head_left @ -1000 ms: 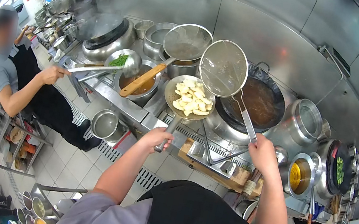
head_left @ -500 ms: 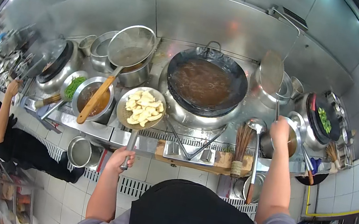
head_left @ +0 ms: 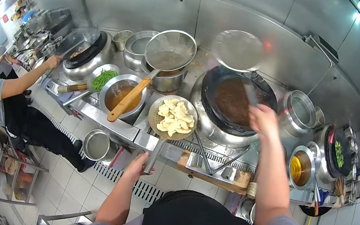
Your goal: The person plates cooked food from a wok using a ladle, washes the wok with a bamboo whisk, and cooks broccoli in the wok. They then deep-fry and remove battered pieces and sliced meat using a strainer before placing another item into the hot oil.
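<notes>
Left grip (head_left: pixel 136 166) is wrapped round the scoop (head_left: pixel 154 119), slices (head_left: pixel 175 117) just ahead of it; right grip (head_left: pixel 263 120) is clutching the strainer (head_left: pixel 238 50), wok (head_left: pixel 232 103) below. I'd keep the scoop level so nothing slides off.

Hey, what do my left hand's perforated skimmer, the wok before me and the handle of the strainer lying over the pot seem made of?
Perforated skimmer: probably stainless steel, judging by its dull grey metallic look.
Wok: likely iron or carbon steel, nearly black, though a dark coating is possible.
Strainer handle: apparently wood, smooth and warm tan-brown.
</notes>
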`<state>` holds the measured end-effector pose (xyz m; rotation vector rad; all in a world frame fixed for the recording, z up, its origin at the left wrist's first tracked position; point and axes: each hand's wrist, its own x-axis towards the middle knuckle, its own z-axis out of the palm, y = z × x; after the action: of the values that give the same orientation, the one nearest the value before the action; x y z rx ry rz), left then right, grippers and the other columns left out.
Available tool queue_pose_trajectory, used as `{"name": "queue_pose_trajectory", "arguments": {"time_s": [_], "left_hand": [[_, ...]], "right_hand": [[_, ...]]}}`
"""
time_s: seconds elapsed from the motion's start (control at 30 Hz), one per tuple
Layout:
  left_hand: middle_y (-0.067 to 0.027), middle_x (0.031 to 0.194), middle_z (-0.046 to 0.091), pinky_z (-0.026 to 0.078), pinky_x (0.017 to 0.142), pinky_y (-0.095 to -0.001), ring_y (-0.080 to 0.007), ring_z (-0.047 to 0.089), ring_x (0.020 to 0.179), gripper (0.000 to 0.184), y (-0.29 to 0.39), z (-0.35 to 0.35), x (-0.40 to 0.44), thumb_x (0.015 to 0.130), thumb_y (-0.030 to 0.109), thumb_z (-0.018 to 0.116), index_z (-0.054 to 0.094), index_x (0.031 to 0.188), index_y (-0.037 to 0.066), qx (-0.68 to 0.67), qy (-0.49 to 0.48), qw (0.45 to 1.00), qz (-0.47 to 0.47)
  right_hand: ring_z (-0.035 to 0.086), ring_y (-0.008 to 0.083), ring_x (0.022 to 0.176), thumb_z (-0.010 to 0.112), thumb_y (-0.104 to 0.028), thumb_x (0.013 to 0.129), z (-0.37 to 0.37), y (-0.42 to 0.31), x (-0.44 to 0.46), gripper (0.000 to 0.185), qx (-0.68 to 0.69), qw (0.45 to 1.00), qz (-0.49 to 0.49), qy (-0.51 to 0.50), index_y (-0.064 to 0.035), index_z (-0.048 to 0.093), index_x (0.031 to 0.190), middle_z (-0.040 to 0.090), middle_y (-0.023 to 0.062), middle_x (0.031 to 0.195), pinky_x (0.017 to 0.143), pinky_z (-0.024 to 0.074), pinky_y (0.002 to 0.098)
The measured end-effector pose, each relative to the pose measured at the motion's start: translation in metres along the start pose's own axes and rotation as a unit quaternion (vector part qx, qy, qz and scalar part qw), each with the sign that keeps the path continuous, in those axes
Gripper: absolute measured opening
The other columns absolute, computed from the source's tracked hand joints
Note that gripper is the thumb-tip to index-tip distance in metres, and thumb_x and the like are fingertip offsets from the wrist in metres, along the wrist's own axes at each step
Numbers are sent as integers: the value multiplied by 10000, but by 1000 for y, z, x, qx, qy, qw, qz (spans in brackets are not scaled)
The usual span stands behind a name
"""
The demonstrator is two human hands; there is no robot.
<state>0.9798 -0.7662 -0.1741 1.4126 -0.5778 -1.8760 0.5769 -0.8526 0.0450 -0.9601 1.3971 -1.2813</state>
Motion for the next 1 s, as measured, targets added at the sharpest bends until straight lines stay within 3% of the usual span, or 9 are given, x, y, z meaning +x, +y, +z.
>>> {"name": "queue_pose_trajectory", "arguments": {"time_s": [0.1, 0.3, 0.43, 0.5, 0.6, 0.67, 0.83, 0.93, 1.0], "left_hand": [[-126, 843, 603, 522, 629, -333, -236, 632, 729, 434, -28, -32, -13, 908, 365, 528, 469, 1171, 25, -2, 36, 999, 21], [-62, 728, 598, 468, 561, -264, -160, 623, 670, 323, -66, -47, -54, 879, 301, 581, 534, 1071, 46, 60, 21, 997, -31], [-99, 744, 631, 495, 615, -303, -214, 642, 717, 329, -78, -62, -48, 862, 323, 584, 591, 1020, 35, 241, -76, 965, -71], [-155, 809, 658, 503, 692, -360, -288, 645, 779, 372, -64, -51, -65, 836, 369, 588, 641, 966, 24, 581, -115, 806, 15], [-181, 846, 663, 493, 742, -392, -336, 632, 828, 423, -18, -16, -76, 812, 430, 596, 659, 966, 41, 647, -214, 731, -15], [-141, 772, 655, 489, 684, -369, -285, 634, 760, 403, 4, 11, -74, 812, 418, 609, 656, 980, 56, 671, -299, 677, 41], [-49, 619, 569, 424, 541, -285, -139, 530, 559, 313, 23, 104, -46, 824, 311, 636, 649, 978, 39, 695, -429, 573, 64], [-2, 595, 530, 391, 521, -235, -74, 483, 552, 247, 9, 166, -46, 832, 200, 646, 623, 969, -4, 649, -436, 622, 37], [1, 597, 530, 390, 523, -233, -69, 480, 554, 241, -12, 197, -45, 835, 196, 643, 619, 968, -4, 676, -493, 543, 68]], "right_hand": [[420, 94, 407, 607, -39, 797, 93, 32, 46, 93, 125, 985, 40, -116, -5, 529, 835, 507, 24, 619, 352, 298, 227], [509, 139, 457, 598, -111, 850, 239, 97, 100, 128, 174, 974, 114, -86, -18, 524, 898, 563, 53, 636, 402, 396, 252], [642, 239, 768, 574, -265, 899, 233, 85, 52, 259, 271, 926, 202, -166, -27, 531, 990, 603, 78, 802, 653, 528, 318], [631, 239, 858, 558, -292, 904, 206, 104, 21, 412, 234, 942, 127, -203, -18, 473, 1199, 604, 81, 892, 732, 513, 335], [625, 187, 871, 563, -307, 897, 131, 123, -55, 671, 13, 934, 113, -339, -46, 246, 1427, 616, 85, 1055, 751, 505, 293], [647, 176, 812, 584, -292, 884, 79, 161, -113, 630, -35, 920, 185, -343, -20, 320, 1387, 613, 96, 1101, 717, 514, 283], [661, 171, 744, 580, -301, 882, -13, 212, -260, 584, 13, 956, 277, -92, -1, 385, 1344, 629, 109, 1036, 643, 529, 291], [664, 196, 686, 572, -284, 872, -34, 218, -320, 563, 8, 971, 231, 62, 38, 407, 1304, 646, 115, 946, 572, 535, 296], [656, 169, 718, 559, -264, 885, -39, 207, -360, 544, -1, 969, 199, 144, 24, 402, 1319, 632, 123, 966, 622, 533, 293]]}}
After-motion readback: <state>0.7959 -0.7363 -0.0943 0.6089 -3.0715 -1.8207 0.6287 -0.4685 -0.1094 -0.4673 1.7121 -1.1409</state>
